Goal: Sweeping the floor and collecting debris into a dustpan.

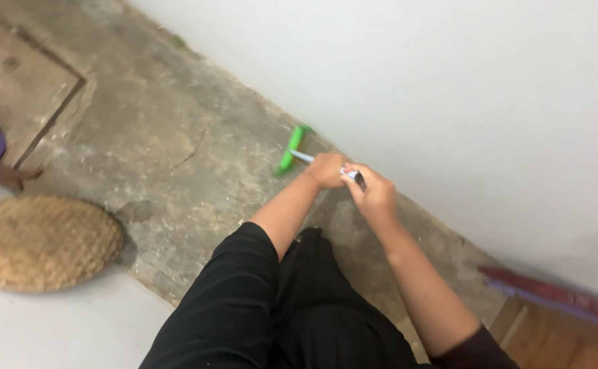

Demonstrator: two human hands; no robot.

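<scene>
Gripping a pale handle [303,157], the left hand [327,169] has its fingers closed low on the shaft while the right hand [374,195] has its fingers wrapped around the upper end, just behind. Ahead of the left fingers the handle ends in a green head [290,149] resting on the concrete floor [176,157], close against the white wall [449,102]. Far to the left of the fingers lies a round woven basket tray [39,242], with a metal floor hatch [22,82] beyond it.
</scene>
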